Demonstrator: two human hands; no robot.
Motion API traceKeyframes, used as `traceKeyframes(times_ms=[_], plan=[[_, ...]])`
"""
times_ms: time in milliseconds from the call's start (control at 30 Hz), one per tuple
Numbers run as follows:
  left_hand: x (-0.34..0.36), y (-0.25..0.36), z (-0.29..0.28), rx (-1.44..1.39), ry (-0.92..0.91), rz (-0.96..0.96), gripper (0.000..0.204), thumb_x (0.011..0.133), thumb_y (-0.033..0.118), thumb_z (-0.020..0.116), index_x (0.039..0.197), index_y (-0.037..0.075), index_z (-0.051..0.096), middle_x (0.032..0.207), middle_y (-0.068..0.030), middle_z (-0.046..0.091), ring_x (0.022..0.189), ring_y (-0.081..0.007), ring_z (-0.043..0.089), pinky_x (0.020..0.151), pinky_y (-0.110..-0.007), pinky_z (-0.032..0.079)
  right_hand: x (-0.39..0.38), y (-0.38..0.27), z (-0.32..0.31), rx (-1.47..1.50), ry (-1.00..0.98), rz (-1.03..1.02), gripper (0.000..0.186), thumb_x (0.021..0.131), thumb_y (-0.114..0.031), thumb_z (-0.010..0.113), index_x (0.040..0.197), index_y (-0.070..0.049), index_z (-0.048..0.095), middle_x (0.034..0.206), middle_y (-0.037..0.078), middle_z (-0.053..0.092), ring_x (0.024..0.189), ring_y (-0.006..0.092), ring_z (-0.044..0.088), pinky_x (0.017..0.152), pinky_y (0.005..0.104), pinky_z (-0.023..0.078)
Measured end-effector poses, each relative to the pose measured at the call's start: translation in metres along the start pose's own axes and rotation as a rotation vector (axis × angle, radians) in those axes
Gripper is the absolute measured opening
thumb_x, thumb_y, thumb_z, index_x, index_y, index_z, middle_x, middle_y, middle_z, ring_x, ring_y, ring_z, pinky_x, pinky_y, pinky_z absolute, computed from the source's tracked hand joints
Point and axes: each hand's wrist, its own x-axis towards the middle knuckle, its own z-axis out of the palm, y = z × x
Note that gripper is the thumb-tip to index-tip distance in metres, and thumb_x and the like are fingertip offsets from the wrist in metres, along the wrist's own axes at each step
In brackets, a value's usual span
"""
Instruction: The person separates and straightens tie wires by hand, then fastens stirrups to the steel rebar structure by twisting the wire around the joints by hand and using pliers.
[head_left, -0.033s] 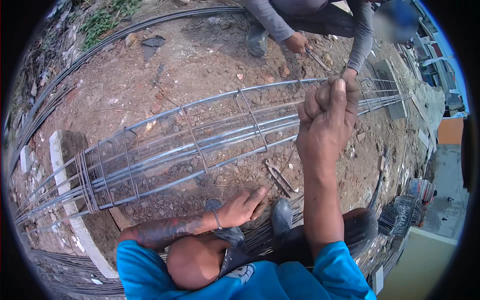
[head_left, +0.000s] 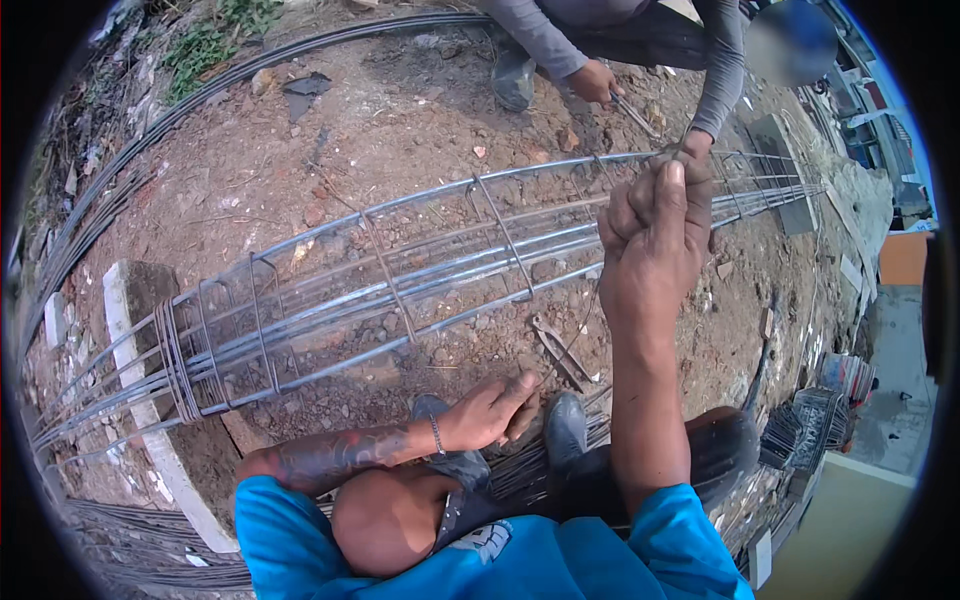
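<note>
My right hand (head_left: pixel 655 235) is raised over the rebar cage (head_left: pixel 395 285), closed, with thumb and fingers pressed together. A thin tie wire (head_left: pixel 573 345) runs from beside it down to my left hand (head_left: pixel 490 408). The wire's end at my right fingers is hidden. Low over the near side of the cage, my left hand is closed, thumb against the fingers, on the wire. A pair of pincers (head_left: pixel 558 352) lies on the dirt between my hands, handles towards me. The cage has long bars with square stirrups; several stirrups are bunched at its left end.
A concrete block (head_left: pixel 122 305) supports the cage's left end, another block (head_left: pixel 782 170) its right. Across the cage crouches a co-worker (head_left: pixel 545 45) holding pincers (head_left: pixel 636 117), the other hand near my right fist. Loose bars lie by my boots (head_left: pixel 566 430). Stacked stirrups (head_left: pixel 805 430) lie at right.
The thin wire now shows as a straighter line reaching my left hand. My right hand has shifted very slightly to the right; the view has moved a little.
</note>
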Motion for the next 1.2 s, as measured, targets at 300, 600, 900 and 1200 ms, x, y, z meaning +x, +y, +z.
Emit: traceKeyframes(times_ms=[300,600,900,1200], plan=[[0.046,0.007,0.018,0.998,0.659,0.416,0.037,0.083,0.033,0.062,0.104,0.003,0.056,0.106,-0.0157,0.052,0.100,-0.0330,0.051,0.086,-0.043,0.042,-0.098,0.081,-0.150,-0.315,0.262,0.369,0.020,0.098,-0.026,0.043,0.089,-0.008,0.047,0.068,-0.003,0.041,0.055,0.0037,0.035,0.046,0.0204,0.028],[0.076,-0.004,-0.023,1.283,0.992,0.202,0.046,0.073,0.024,0.073,0.113,0.007,0.058,0.092,-0.0132,0.063,0.084,-0.0318,0.062,0.072,-0.040,0.049,-0.149,0.165,-0.176,-0.569,-0.019,0.535,0.027,0.093,-0.023,0.051,0.099,0.003,0.056,0.071,0.010,0.053,0.067,0.0159,0.049,0.067,0.0294,0.043],[0.092,-0.003,-0.023,1.165,1.052,0.391,0.045,0.070,0.017,0.074,0.113,0.011,0.063,0.104,-0.0131,0.065,0.087,-0.0274,0.066,0.072,-0.036,0.053,-0.147,0.175,-0.171,-0.426,-0.016,0.589,0.026,0.090,-0.017,0.056,0.107,0.002,0.058,0.064,-0.002,0.050,0.054,0.0054,0.043,0.048,0.0227,0.035],[0.089,-0.004,-0.025,1.148,1.053,0.400,0.045,0.065,0.019,0.079,0.107,0.008,0.065,0.103,-0.0140,0.065,0.086,-0.0277,0.066,0.070,-0.035,0.054,-0.130,0.162,-0.164,-0.433,-0.176,0.460,0.028,0.089,-0.022,0.057,0.104,0.002,0.063,0.106,0.017,0.063,0.101,0.0256,0.058,0.089,0.0333,0.042]])
